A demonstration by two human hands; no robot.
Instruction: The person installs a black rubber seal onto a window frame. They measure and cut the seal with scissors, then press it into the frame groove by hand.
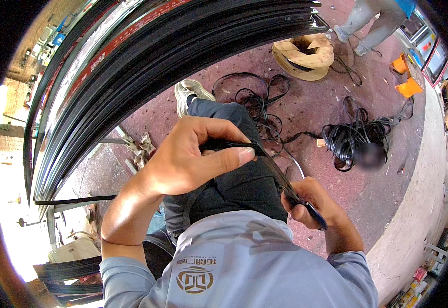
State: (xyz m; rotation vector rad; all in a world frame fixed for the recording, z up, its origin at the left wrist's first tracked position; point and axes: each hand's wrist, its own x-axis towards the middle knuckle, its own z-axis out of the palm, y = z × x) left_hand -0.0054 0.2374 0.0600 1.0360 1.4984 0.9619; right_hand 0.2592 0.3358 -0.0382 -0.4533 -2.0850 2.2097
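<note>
In front of my lap, my left hand [195, 159] is closed, with thumb and forefinger pinching a black strip [229, 145] that looks like rubber. From its fingertips a long, narrow dark piece [280, 177] slants down to my right hand [316, 203]. The right fingers are wrapped round the lower end of that piece, which sticks out below them as a glossy, bluish-black tip. Whether the narrow piece is one with the pinched strip, or a separate tool touching it, I cannot tell. Part of the black strip is hidden behind the left hand.
A stack of long black profiles [183, 46] arches across the upper left. Tangled black strips [355, 136] lie on the reddish floor, more beyond my knee. A cardboard-wrapped coil [306, 56] stands farther off. Another person's legs [375, 25] are at upper right, near orange pieces [407, 87].
</note>
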